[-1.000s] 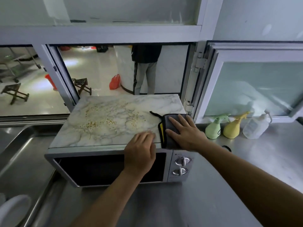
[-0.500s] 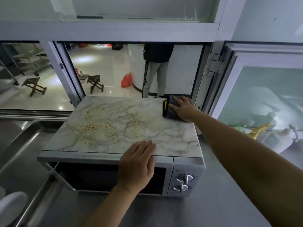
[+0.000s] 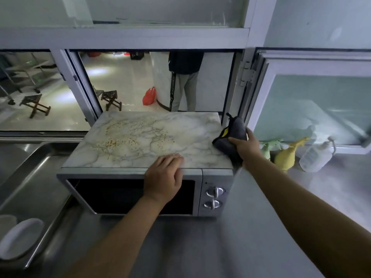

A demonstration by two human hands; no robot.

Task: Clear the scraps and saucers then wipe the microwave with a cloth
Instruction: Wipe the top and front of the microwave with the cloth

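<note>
Marbled top of one microwave (image 3: 152, 137), mid-frame, carries orange specks; my left hand (image 3: 163, 181) rests flat, my right hand (image 3: 246, 146) pinches one grey cloth (image 3: 232, 137) at its right edge; three spray bottles (image 3: 286, 155) blur right.

From my remote seat: three spray bottles lined along the sill, green (image 3: 266, 150), yellow (image 3: 286, 157), clear (image 3: 315, 157). Steel sink (image 3: 30, 169) at left. Through the hatch, a person (image 3: 185, 81) standing, a red bag (image 3: 149, 96), wooden stools (image 3: 35, 105).
</note>
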